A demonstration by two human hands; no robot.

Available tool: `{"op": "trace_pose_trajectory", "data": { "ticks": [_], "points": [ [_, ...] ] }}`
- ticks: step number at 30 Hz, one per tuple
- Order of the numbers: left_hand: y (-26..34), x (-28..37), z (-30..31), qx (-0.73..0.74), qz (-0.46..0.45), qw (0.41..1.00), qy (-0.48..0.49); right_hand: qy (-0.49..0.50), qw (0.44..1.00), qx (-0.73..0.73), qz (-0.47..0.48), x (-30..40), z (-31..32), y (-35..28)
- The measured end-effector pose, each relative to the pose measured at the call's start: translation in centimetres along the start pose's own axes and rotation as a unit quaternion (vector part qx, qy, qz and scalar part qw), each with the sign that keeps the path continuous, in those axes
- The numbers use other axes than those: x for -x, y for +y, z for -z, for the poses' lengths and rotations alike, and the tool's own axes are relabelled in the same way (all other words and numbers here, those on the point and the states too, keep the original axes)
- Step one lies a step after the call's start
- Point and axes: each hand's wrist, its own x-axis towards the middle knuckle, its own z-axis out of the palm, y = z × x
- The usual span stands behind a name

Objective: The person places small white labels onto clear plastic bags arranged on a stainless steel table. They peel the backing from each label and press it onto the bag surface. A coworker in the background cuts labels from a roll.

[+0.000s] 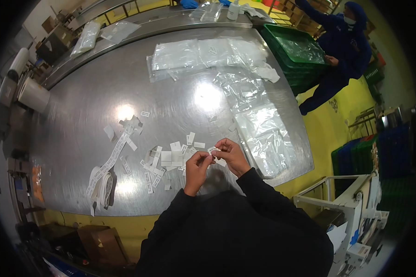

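A small white printed label [212, 150] is pinched between the fingertips of my left hand [198, 169] and my right hand [231, 156], which meet above the near part of a stainless steel table [90, 90]. Left of my hands lies a loose scatter of small labels and backing pieces [166, 157]. Farther left, a long strip of printed labels [111, 161] runs to a folded coil near the table's front edge. To my right are clear plastic bags [263, 138], laid along the table's side. More bags [194, 53] lie in a stack at the far side.
Green plastic crates [294, 52] stand beyond the right corner, where a person in blue overalls [346, 48] has a hand at the rim. A white bottle [233, 10] and blue-gloved hands [189, 3] are at the far bench. A white metal frame [346, 194] stands at the right.
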Motion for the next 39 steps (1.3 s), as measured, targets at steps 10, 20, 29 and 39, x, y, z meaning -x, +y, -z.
{"op": "trace_pose_trajectory", "data": {
  "ticks": [10, 20, 29, 39],
  "points": [
    [0.7, 0.5, -1.5, 0.004, 0.003, 1.0, -0.027, 0.008, 0.999, 0.004, 0.03, 2.2, 0.0, -1.9],
    [0.7, 0.9, -2.0, -0.01, -0.01, 0.999, -0.034, 0.006, 0.997, 0.052, 0.065, 3.1, 0.3, -2.6],
    [0.8, 1.1, -2.4, -0.045, -0.026, 0.999, 0.011, -0.008, 0.916, 0.336, 0.218, 3.8, 0.0, -3.6],
    [-3.3, -1.5, 1.1, -0.182, -0.073, 0.979, 0.06, 0.203, 0.973, 0.056, 0.093, 2.7, 3.5, -0.1]
  ]
}}
